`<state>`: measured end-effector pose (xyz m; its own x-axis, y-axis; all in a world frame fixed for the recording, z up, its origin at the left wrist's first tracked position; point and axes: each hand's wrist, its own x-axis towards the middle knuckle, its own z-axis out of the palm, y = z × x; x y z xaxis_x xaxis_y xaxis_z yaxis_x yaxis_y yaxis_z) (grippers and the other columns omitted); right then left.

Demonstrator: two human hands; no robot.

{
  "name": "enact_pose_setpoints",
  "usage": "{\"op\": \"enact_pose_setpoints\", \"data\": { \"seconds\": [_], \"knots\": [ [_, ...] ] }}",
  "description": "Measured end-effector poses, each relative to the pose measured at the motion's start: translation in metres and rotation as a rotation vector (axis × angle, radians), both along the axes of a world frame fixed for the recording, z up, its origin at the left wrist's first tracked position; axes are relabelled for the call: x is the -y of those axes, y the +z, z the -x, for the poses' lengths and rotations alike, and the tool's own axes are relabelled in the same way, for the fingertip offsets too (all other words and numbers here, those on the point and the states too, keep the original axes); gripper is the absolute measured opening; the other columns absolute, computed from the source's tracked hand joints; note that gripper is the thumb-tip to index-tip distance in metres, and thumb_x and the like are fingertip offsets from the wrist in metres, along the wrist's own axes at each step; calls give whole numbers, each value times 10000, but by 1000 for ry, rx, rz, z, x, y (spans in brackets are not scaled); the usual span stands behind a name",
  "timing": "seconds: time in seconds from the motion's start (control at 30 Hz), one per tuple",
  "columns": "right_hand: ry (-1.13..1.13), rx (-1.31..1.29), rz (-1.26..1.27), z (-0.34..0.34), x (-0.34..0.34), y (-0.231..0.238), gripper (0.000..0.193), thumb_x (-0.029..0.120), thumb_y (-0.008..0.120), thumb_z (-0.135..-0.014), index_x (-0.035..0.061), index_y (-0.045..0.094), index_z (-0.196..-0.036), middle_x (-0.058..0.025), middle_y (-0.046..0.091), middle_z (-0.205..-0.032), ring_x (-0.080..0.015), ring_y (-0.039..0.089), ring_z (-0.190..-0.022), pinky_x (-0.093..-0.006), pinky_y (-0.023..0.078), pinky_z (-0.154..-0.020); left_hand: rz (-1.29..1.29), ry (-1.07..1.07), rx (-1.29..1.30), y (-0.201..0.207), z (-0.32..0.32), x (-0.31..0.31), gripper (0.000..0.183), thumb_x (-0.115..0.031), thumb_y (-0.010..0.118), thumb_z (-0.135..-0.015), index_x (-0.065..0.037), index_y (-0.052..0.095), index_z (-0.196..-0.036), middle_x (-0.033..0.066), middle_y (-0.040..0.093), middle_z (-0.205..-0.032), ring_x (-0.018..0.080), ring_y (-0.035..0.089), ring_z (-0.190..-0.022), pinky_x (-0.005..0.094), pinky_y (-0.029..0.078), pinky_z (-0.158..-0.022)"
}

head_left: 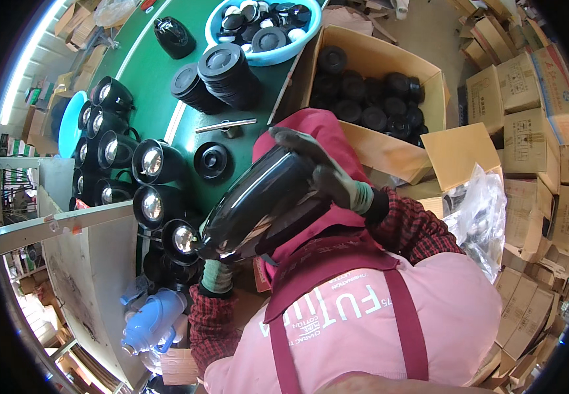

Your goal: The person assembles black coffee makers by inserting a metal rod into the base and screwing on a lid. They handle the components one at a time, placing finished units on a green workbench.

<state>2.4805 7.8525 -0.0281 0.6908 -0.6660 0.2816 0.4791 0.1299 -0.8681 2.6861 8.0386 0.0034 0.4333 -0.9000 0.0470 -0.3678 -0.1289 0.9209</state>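
Note:
A glossy black thermos jug shell [261, 203] lies tilted across my lap, its narrower end toward the lower left. My right hand [320, 167], in a grey-green work glove, holds the upper end, fingers laid over the rim and thumb against the side. At the lower end my left hand [217, 276] goes under the shell; its glove cuff shows, but the fingers are hidden behind the shell. Just beyond, on the green table [146, 72], lie a round black threaded part [212, 161] and a T-shaped metal tool [226, 127].
Black jugs with silvery liners [153, 161] crowd the table's left. Stacked black discs [228, 75], a dark jug [174, 37] and a light-blue basin of lids [270, 39] stand farther back. Right, a carton [379, 59] holds black parts. A blue jug [156, 318] sits lower left.

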Motion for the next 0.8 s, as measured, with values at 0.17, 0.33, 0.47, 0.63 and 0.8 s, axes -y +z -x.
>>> {"op": "enact_pose_setpoints", "data": {
  "seconds": [0.17, 0.33, 0.47, 0.63, 0.8],
  "knots": [
    [289, -311, -902, 10, 15, 15, 594, 387, 437, -1094, 50, 329, -1571, -131, 476, -1522, -256, 457, -1406, -383, 360, -1182, 67, -251, 416, 20, -11, 24, 465, -200, 763, -829, -8, 686, -1246, 130, 704, -1192, 266, 673, -1070, 366, 523, -961],
    [-40, -71, 352, 12, 2, -25, 640, 364, 506, -1063, 33, 313, -1576, -133, 387, -1590, -256, 391, -1442, -379, 375, -1159, -43, -8, -322, -50, -10, -28, 498, -253, 765, -858, -17, 647, -1280, 113, 684, -1227, 251, 667, -1079, 375, 516, -987],
    [495, -220, -1083, 17, 17, -89, 710, 542, 405, -1073, 39, 331, -1568, -94, 321, -1641, -225, 384, -1449, -357, 305, -1197, 238, -554, 918, 30, -17, 51, 444, -194, 739, -777, -45, 721, -1196, 165, 723, -1151, 330, 694, -1006, 395, 530, -929],
    [66, -39, 27, 23, 9, -37, 688, 402, 506, -1063, 63, 249, -1604, -135, 219, -1667, -317, 205, -1545, -447, 335, -1186, 25, 42, -456, -74, -21, -37, 530, -323, 656, -967, 52, 583, -1334, 124, 682, -1212, 232, 654, -1111, 362, 515, -1013],
    [377, -183, -521, 29, 14, -135, 602, 302, 528, -1058, 61, 320, -1569, -91, 457, -1538, -164, 406, -1425, -312, 348, -1166, 234, -547, 919, 15, -16, 49, 542, -281, 814, -741, 3, 703, -1188, 112, 711, -1160, 217, 682, -1048, 381, 539, -925]
  ]
}}
